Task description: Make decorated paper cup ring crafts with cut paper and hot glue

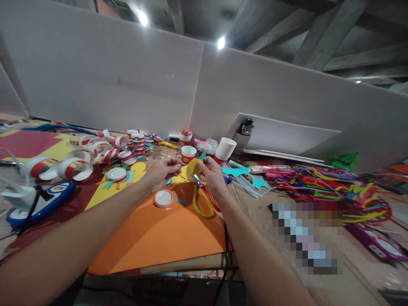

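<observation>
My right hand [213, 174] pinches a round yellow paper disc [193, 169] with a small teal strip [202, 156] at its top edge. Just left of the disc, my left hand [162, 173] has thumb and forefinger pressed together; whatever may be between them is too small to make out. Scissors [204, 205] with yellow and red handles are below my right hand, blades toward the disc. A white round lid [163, 198] and a teal paper scrap [182, 201] lie on the orange sheet [153, 238] under my hands.
Paper cups stand behind my hands: a single cup [188, 154] and a tilted stack [225, 148]. Cut cup rings [76, 165] and a blue-edged device [44, 204] are at left. Colourful pipe cleaners [321, 187] spread right. A bottle [244, 135] stands by the grey partition [127, 85].
</observation>
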The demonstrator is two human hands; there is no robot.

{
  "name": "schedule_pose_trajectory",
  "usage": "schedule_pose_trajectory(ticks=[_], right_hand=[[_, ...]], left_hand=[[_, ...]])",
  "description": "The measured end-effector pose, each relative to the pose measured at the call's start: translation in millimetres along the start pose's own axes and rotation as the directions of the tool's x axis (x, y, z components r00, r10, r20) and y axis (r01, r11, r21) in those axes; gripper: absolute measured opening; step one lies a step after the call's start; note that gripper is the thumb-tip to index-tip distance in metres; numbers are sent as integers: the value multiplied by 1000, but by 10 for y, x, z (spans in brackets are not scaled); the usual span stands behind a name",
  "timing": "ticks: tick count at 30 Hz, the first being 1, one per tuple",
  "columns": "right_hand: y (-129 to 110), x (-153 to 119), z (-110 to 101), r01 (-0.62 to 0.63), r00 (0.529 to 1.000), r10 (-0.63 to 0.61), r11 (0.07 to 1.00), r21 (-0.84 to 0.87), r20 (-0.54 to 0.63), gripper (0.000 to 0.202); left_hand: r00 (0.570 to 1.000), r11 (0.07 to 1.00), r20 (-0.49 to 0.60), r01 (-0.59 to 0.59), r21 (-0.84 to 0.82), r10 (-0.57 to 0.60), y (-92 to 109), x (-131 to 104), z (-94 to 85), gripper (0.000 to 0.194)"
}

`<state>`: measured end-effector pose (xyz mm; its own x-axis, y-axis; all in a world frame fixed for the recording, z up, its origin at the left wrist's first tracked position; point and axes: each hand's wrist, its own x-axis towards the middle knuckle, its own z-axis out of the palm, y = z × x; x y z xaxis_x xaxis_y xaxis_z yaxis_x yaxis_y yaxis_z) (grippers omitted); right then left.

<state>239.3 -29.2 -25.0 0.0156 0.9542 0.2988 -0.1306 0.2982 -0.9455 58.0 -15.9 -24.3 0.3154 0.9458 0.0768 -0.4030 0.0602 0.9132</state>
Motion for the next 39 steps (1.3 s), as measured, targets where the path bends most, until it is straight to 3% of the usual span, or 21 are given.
schedule_pose_trajectory(ticks=[5,8,11,15,17,19,24,28,31,35,39], right_hand=[[-19,-12,16,8,1000,-9,1000,-21,-11,33],[-24,-10,16,3,1000,-3,1000,-14,-6,33],[-10,5,4,23,1000,-23,1000,5,-7,32],[10,17,-11,29,999,-29,1000,-4,-23,32],[7,11,-6,23,999,-24,1000,-10,-24,31],[-1,3,6,13,1000,-13,1000,-10,-23,31],[-11,-1,30,-27,999,27,1000,-4,-39,36],[2,-5,24,-63,997,61,997,-35,-53,35],[18,-9,10,-65,994,53,990,-126,-101,30],[46,-2,0,-58,992,36,983,-177,-125,28],[88,17,-1,-64,991,43,983,-172,-125,27]], left_hand=[[999,997,34,32,67,-35,-4,-8,9,24],[997,975,22,71,209,-77,-8,-26,9,34],[999,927,-7,35,373,-35,-2,-37,-7,40],[996,738,87,-79,671,27,33,-33,-28,37],[987,653,148,-154,741,63,54,-28,-37,26],[984,625,159,-174,761,80,80,-17,-60,14],[996,590,28,-75,804,88,173,75,-255,20],[994,366,15,-53,929,105,173,187,-520,16],[1000,200,-6,2,980,23,99,223,-643,11],[994,98,-106,105,990,7,21,205,-648,14],[996,98,-61,54,994,71,43,185,-588,15]])
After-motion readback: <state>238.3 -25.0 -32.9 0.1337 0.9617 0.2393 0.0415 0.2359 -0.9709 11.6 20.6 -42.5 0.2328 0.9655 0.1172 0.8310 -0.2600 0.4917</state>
